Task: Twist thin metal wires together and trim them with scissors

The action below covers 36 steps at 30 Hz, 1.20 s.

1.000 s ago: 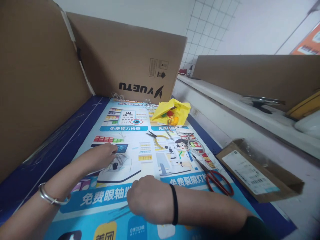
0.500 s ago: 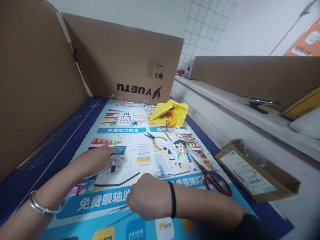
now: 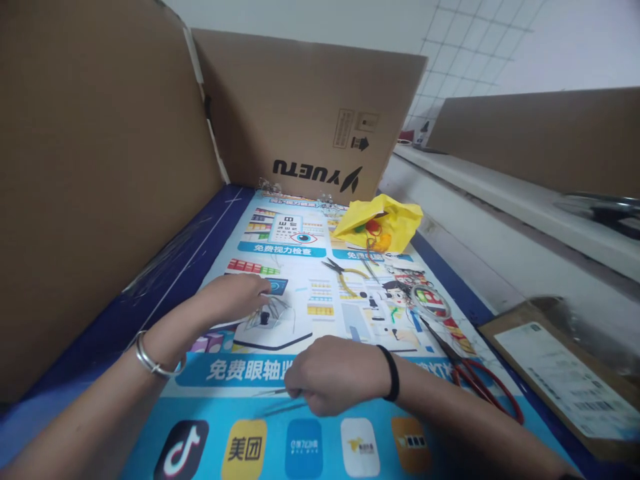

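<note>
My left hand [image 3: 233,298] reaches over the printed sheet, its fingertips pinched together at a small bundle of thin, pale wires [image 3: 280,312]. My right hand [image 3: 335,375] is closed nearer to me, just above the sheet. A thin, silvery wire [image 3: 274,392] sticks out to the left from its fingers, with a dark shadow below it. Beyond my hands lie pliers with yellow handles [image 3: 353,279]. To the right are red-handled scissors [image 3: 483,383], with their blades pointing away, and a coil of silvery wire [image 3: 431,303].
An open yellow bag [image 3: 400,223] with small coloured pieces stands at the back right. Cardboard panels [image 3: 300,100] rise at the left and back. A brown carton with a label [image 3: 550,380] sits at the right edge, below a white ledge [image 3: 480,177].
The view has swung to the left, so things appear further right. My right hand has turned slightly, and the wire at its fingers shows more clearly. My left hand stays at the wire bundle.
</note>
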Available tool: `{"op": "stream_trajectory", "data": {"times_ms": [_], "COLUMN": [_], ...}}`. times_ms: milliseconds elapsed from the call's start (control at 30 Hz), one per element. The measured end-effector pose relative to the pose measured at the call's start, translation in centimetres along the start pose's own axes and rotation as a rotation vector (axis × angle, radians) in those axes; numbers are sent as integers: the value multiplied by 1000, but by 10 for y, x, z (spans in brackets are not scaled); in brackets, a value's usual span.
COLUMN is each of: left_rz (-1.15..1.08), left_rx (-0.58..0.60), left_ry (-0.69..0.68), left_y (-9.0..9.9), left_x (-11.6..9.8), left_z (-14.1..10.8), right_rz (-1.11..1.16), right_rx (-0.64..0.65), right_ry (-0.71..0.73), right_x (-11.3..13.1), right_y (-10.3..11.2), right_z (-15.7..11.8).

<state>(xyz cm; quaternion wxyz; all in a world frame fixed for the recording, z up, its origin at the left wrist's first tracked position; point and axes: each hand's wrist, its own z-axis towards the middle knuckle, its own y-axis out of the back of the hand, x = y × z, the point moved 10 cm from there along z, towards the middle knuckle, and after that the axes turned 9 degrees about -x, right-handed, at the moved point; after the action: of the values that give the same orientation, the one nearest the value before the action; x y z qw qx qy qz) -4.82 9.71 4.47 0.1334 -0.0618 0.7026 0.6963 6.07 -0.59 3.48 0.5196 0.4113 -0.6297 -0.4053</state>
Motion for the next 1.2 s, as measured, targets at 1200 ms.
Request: {"op": "stream_trajectory", "data": {"times_ms": [1200], "left_rz": [-152], "left_rx": [77], "left_ry": [-324], "left_y": [-11], "left_x": [-67], "left_z": [-13], "right_rz": [-82], "right_rx": [-425], "right_ry": [-319], "right_x": [-83], "right_y": [45], "right_z": [-14]}}
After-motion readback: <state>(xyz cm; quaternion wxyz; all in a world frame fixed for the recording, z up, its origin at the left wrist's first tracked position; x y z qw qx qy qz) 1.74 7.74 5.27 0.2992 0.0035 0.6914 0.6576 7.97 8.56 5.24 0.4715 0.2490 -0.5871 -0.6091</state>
